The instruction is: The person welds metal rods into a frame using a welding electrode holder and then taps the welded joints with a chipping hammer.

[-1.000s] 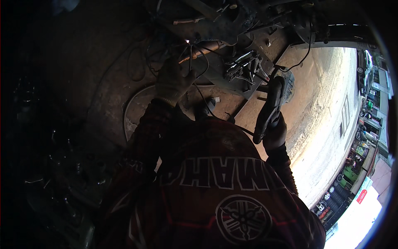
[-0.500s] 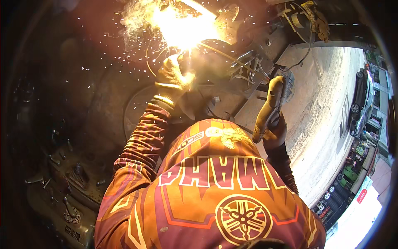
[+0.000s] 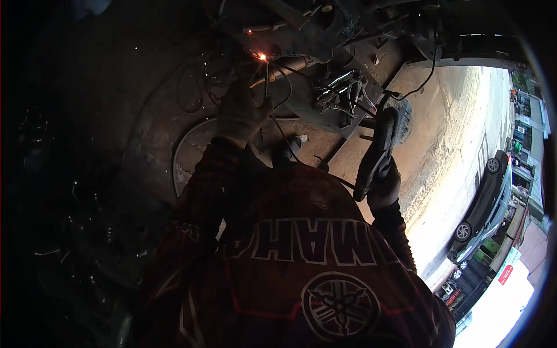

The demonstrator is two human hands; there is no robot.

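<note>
My left hand, in a glove, is raised in deep shade just below a small orange glow on dark metalwork. A thin welding rod runs from that glow down to the glove's thumb side. The fingers are closed, and shadow hides most of their grip. My right hand is wrapped round the lower end of a long, dark, rounded object, whose kind I cannot make out. Behind its upper end shows a ribbed grey thing.
A black cable bends down past my left hand. Shiny bent metal strips lie to its right. A large hose loop curves on the floor. Metal parts stand in the dark at left. Outside, a dark car is on the road.
The blinding arc and its shower of sparks have died down to a small glow, leaving everything much darker. My hands stay nearly in place. The car outside appears lower and larger.
</note>
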